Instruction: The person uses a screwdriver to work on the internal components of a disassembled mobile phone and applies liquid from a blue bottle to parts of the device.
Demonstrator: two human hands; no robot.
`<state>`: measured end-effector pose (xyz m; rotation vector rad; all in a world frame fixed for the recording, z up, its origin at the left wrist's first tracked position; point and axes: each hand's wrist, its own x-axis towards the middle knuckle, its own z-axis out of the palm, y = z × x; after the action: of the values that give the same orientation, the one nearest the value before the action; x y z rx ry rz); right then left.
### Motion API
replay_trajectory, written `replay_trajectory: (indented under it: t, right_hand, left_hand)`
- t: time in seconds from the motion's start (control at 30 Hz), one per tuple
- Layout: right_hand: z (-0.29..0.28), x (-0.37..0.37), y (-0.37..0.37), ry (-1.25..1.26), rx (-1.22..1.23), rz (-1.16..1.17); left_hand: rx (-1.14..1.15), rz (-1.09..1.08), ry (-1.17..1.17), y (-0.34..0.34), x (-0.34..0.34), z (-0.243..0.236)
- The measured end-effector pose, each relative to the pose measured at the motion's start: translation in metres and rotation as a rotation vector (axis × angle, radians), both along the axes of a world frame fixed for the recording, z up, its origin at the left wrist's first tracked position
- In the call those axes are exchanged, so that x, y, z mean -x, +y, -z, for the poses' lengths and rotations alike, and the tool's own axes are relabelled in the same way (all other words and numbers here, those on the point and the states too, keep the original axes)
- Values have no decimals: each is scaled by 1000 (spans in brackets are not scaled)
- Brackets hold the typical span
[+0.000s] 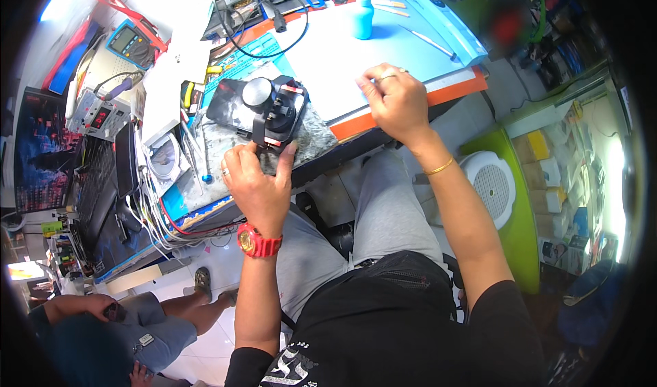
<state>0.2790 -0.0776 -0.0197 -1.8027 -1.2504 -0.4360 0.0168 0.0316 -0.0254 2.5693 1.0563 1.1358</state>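
Across the bench in the head view, we have a black clamp-like fixture (pixel 279 117) with a round silver disc (pixel 258 93) on top, resting on a stained grey mat (pixel 316 128). A flat dark panel (pixel 224 110) shows at its left side. Our left hand (pixel 256 185) is at the fixture's near edge, so the fixture lies just beyond our fingertips. Thumb and forefinger stand apart, their tips at that edge and seemingly touching it; we cannot tell how firmly they grip. A red wristwatch (pixel 259 240) sits on that wrist.

Our right hand (pixel 398 103) is well apart from the fixture, to its right, over the near edge of a pale blue mat (pixel 328 62). Its fingers are curled in, thumb close to forefinger, a narrow shape; we cannot tell whether they pinch anything small. Beyond it we see a light blue bottle (pixel 362 21) standing upright, a slim pen-like tool (pixel 427 41) and a long blue case (pixel 445 26). Left of the fixture are a yellow-handled tool (pixel 188 95), a multimeter (pixel 130 43) and a power supply (pixel 100 115).
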Motion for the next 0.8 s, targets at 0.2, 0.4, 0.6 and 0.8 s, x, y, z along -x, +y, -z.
replay_trajectory:
  t: [0.2, 0.4, 0.6, 0.8]
  right_hand:
    - [-10, -53, 30, 190, -132, 91]
    - [-10, -68, 76, 185, 14, 151]
    - [-21, -71, 88, 297, 87, 266]
    - [-33, -71, 40, -77, 96, -39]
  left_hand:
    - [5, 5, -11, 2, -2, 4]
    - [-25, 16, -26, 2, 0, 2]
    - [-20, 19, -27, 2, 0, 1]
    - [-34, 7, -20, 2, 0, 1]
